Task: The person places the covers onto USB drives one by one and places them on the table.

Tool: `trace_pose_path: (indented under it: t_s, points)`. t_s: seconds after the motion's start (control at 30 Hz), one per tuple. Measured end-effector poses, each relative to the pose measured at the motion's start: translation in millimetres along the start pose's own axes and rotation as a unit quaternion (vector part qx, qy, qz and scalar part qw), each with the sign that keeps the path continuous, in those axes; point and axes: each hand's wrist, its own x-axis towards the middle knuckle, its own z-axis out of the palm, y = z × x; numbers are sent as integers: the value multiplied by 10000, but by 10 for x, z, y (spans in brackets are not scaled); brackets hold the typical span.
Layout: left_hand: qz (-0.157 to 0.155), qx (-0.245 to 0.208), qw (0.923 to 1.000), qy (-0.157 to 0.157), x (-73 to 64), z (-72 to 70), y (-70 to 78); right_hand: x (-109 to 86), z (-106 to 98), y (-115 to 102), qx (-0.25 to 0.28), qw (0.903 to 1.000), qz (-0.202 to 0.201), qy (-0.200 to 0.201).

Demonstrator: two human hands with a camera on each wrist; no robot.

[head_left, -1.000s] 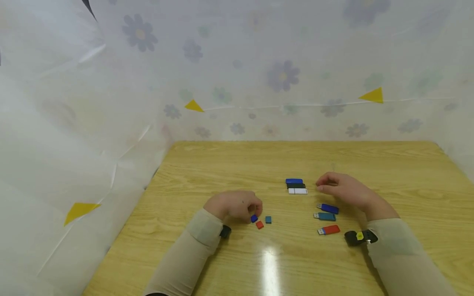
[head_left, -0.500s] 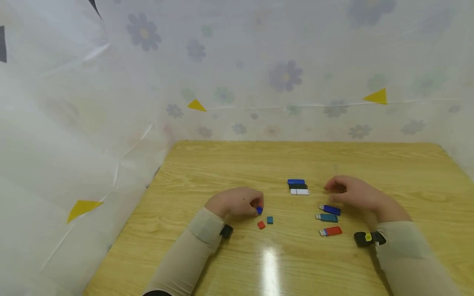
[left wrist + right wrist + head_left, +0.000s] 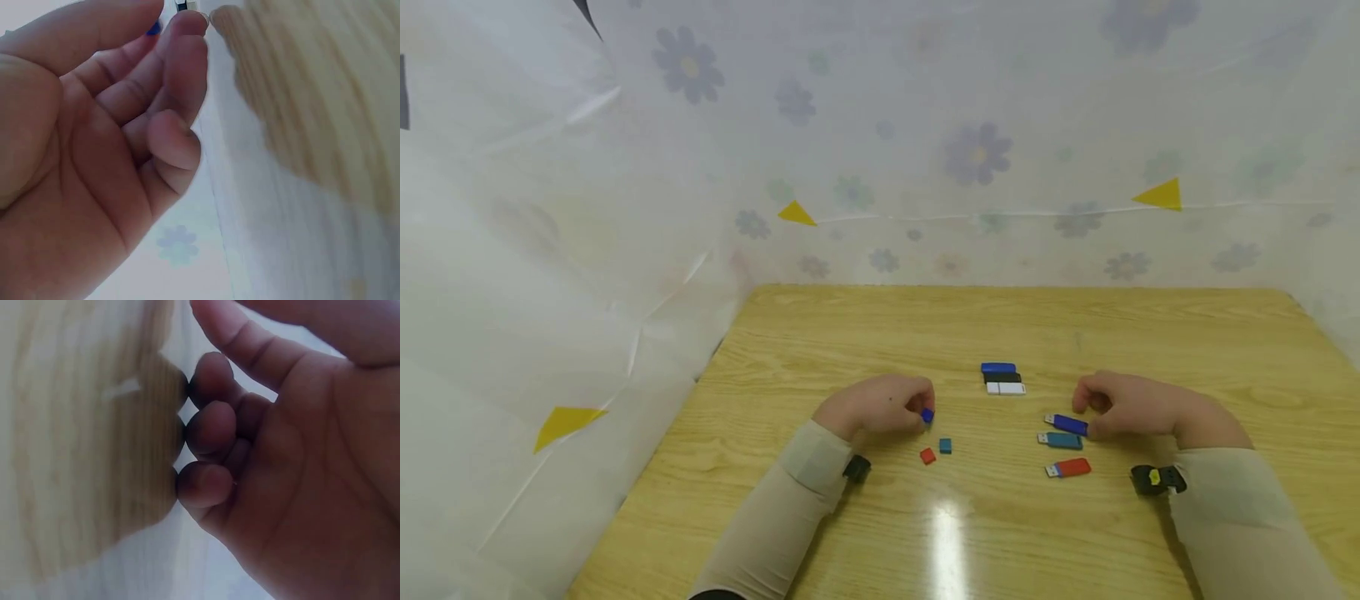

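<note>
My left hand (image 3: 878, 405) pinches a small blue USB stick cap (image 3: 928, 415) between thumb and fingertips, just over the table. In the left wrist view, only a sliver of that blue cap (image 3: 154, 29) shows behind the fingers. A red cap (image 3: 928, 456) and a teal cap (image 3: 945, 446) lie below it on the table. My right hand (image 3: 1138, 406) is at an uncapped blue USB stick (image 3: 1071, 426), thumb tip at its right end and the index finger apart from the thumb. Its other fingertips (image 3: 209, 484) rest on the table in the right wrist view.
Two more uncapped USB sticks, teal (image 3: 1060, 441) and red (image 3: 1070, 468), lie in front of the blue one. Farther back, a blue (image 3: 997, 367), a black (image 3: 1003, 377) and a white USB stick (image 3: 1005, 388) lie side by side. A flowered sheet (image 3: 880, 150) hangs behind the wooden table (image 3: 820, 333).
My left hand has picked the blue cap up off the table and raised it slightly. My right hand has moved right and toward me, from beside the back row to the uncapped blue stick.
</note>
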Motion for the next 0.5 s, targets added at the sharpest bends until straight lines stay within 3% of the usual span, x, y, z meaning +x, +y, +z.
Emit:
trace_pose_path:
  t_s: [0.27, 0.5]
  points:
    - [-39, -128, 9989, 457, -10, -41, 24, 43, 30, -64, -192, 9997, -114, 52]
    - [51, -218, 9983, 541, -4, -45, 21, 80, 42, -58, -232, 9997, -89, 33]
